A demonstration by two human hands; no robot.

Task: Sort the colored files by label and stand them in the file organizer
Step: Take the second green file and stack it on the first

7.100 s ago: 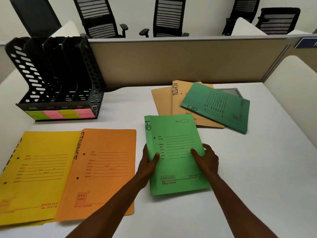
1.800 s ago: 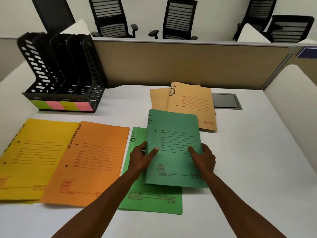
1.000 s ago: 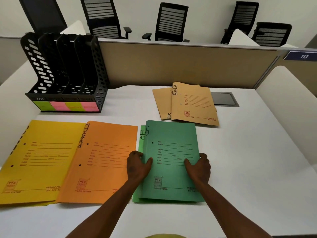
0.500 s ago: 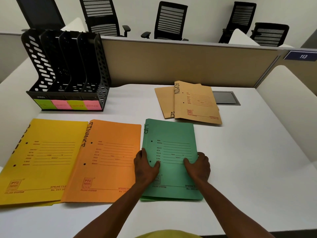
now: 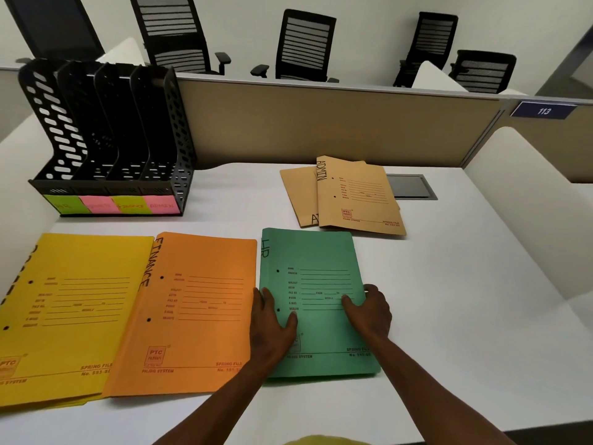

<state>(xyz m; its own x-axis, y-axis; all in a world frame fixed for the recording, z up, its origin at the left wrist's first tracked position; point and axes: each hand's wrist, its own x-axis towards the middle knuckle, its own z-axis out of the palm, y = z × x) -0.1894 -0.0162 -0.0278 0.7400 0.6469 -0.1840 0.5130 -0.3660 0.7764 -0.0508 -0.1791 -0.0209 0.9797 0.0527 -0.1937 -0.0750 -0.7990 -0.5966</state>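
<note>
Two green HR files (image 5: 316, 261) lie stacked flat near the front of the white desk (image 5: 465, 300). My left hand (image 5: 272, 326) grips the stack's left edge, thumb on the cover. My right hand (image 5: 369, 311) holds its right edge the same way. Left of the stack lie an orange FINANCE file (image 5: 192, 303) and a yellow file (image 5: 73, 309). Two brown ADMIN files (image 5: 349, 194) overlap at the back of the desk. The black file organizer (image 5: 106, 136) stands empty at the back left, with green and pink labels along its front.
A beige partition (image 5: 321, 123) closes the desk's far side, and a white divider (image 5: 529, 203) stands on the right. A grey cable hatch (image 5: 412, 186) sits behind the brown files. Office chairs stand beyond the partition.
The upper green file has been slid onto the lower one until their edges line up. Both hands stay on the stack's sides. The view has shifted slightly.
</note>
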